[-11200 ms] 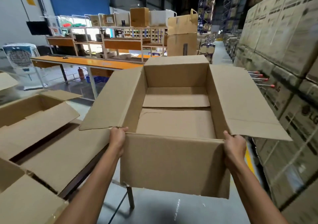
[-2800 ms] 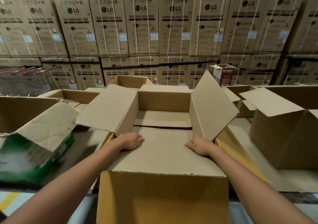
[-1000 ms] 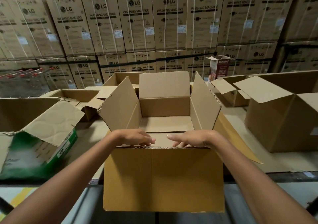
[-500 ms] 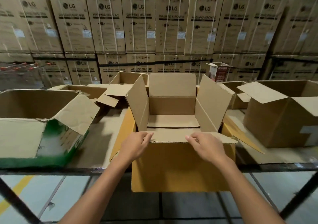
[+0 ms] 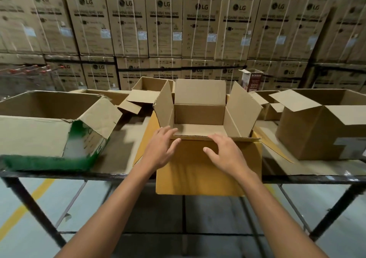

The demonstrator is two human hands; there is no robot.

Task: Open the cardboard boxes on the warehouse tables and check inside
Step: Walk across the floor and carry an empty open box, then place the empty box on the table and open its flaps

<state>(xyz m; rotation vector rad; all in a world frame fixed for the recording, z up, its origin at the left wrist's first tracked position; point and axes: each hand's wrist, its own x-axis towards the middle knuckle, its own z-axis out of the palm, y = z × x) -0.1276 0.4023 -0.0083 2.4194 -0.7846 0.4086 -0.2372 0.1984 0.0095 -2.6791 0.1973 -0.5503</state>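
the plain brown cardboard box (image 5: 200, 170) stands open at the near edge of the dark metal-framed surface (image 5: 79, 175), its front overhanging that edge. its far flap and both side flaps stand up, the near flap lies folded inward, and only bare cardboard shows inside. the left hand (image 5: 160, 148) and right hand (image 5: 225, 152) are apart at the box's near top edge, fingers spread and relaxed, clamped on nothing. i cannot tell whether the fingertips touch the flap. left of this box lies a torn brown box with a green printed side (image 5: 55, 133). right of it stands another open brown box (image 5: 316, 133). behind it are smaller open boxes (image 5: 150, 87) and a wall of stacked lg washing machine cartons (image 5: 164, 24).
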